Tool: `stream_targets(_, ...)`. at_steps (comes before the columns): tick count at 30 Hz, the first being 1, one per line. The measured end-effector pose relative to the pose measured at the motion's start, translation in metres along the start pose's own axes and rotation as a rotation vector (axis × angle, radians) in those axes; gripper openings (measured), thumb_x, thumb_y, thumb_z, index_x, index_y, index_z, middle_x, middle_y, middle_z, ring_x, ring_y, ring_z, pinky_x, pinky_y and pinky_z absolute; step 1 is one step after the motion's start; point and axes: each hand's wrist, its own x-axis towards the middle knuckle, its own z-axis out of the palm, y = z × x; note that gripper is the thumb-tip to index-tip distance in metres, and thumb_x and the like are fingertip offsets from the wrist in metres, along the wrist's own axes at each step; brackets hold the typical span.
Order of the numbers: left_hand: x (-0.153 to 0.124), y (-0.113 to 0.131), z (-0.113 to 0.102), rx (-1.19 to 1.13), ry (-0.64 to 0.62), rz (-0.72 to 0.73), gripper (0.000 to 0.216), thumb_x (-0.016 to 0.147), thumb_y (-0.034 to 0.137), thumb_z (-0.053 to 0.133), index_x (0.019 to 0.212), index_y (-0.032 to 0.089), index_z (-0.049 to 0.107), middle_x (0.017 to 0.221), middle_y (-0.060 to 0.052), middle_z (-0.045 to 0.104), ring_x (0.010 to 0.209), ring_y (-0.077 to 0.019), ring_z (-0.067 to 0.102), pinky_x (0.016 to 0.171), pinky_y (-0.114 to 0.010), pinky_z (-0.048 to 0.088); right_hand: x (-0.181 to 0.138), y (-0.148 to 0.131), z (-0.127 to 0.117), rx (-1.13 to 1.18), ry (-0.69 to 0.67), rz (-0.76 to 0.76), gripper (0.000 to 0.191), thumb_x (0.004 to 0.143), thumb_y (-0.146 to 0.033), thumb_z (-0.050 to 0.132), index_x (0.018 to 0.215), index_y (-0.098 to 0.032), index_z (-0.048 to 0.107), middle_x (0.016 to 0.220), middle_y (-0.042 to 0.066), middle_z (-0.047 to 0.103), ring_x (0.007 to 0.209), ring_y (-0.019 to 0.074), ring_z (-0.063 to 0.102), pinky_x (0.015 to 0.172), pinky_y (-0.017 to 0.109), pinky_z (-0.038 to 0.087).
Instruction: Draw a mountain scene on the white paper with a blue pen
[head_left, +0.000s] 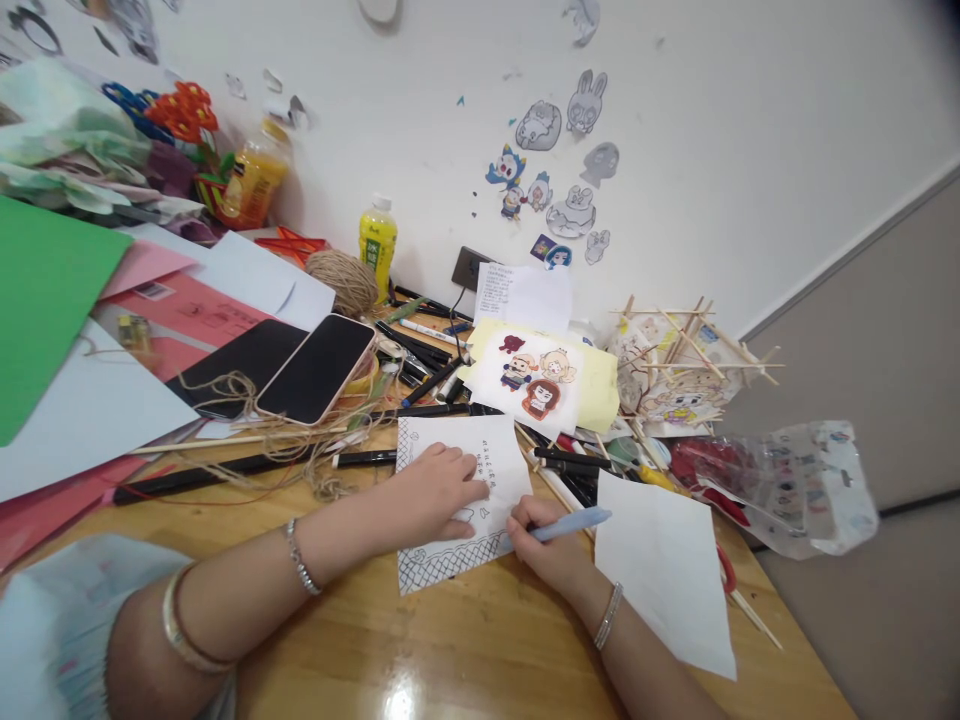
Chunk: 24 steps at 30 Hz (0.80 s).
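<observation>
A: Where's the left hand?

B: Flat on the paper, palm down, forearm coming in from the lower left across the table. Its fingers lie close together, stretched toward the right, pressing the sheet onto the wood. Nothing is gripped in it.

A: And the right hand?

B: It comes in from the lower right, wrist bent inward, resting at the paper's right edge. The fingers are curled tight round a pen, a pale blue one. The pen lies almost level, its free end pointing right; the tip is at the lower right part of the paper, hidden by the fingers, so I cannot tell whether it touches.

A: What's on the paper?

B: A netted border drawn along the bottom and left side, a few lines of small writing near the top right, too small to read. It lies near the table's middle, slightly tilted.

A: Anything on the wrists?

B: A bracelet on each, plus a wider bangle higher up the left forearm.

A: And around?

B: A blank sheet just right of the right hand. Two phones face up behind to the left, black markers scattered between, a twine ball and a bottle by the wall.
</observation>
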Motion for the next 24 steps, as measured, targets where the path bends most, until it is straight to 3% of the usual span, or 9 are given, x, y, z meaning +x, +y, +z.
stream_targets(9, -0.002, 0.0, -0.001, -0.008, -0.003, 0.001, 0.033, 0.081, 0.036, 0.08, 0.106, 0.02, 0.065, 0.097, -0.007, 0.062, 0.092, -0.0282, 0.058, 0.081, -0.038, 0.04, -0.001, 0.007, 0.002, 0.009, -0.03, 0.05, 0.031, 0.084, -0.03, 0.052, 0.058, -0.023, 0.036, 0.058, -0.003, 0.049, 0.059, 0.0157, 0.049, 0.058, 0.027, 0.036)
stream_targets(24, -0.001, -0.002, 0.0, 0.003, -0.025, -0.001, 0.033, 0.083, 0.037, 0.078, 0.108, 0.02, 0.064, 0.099, -0.009, 0.063, 0.094, -0.0286, 0.058, 0.082, -0.039, 0.039, -0.002, 0.012, 0.004, -0.021, 0.029, 0.041, 0.03, 0.084, -0.028, 0.055, 0.058, -0.024, 0.041, 0.06, -0.003, 0.054, 0.061, 0.0155, 0.052, 0.057, 0.026, 0.041)
